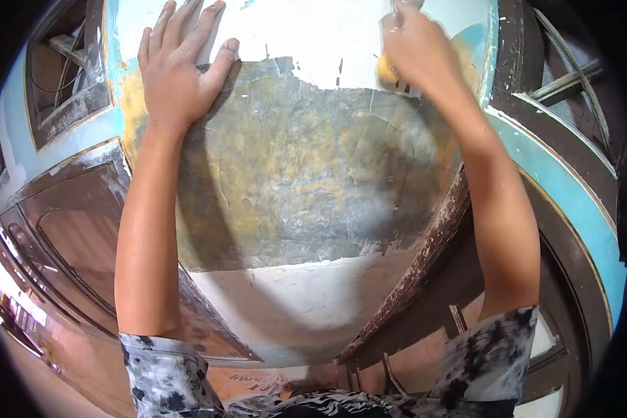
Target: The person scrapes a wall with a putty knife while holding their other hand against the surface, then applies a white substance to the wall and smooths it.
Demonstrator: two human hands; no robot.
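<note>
My left hand [181, 73] lies flat with fingers spread on the upper left of the wall panel [313, 174]. Pale dust marks its fingertips. My right hand [419, 49] is closed around a yellow-handled tool [386, 71] at the upper right of the panel. Its far end is cut off by the top of the view and hidden by my fingers, so its exact kind does not show. Between and below my hands, a bright white coat [313, 35] ends in a ragged edge above a patchy grey and yellow-brown surface with cracks and flakes.
A brown wooden door or cabinet [76, 230] stands at the left, and dark window frames [519, 63] with crossed bars flank the panel. Chipped dark trim [425, 258] runs down its right edge. Light blue paint [550, 167] covers the wall farther right.
</note>
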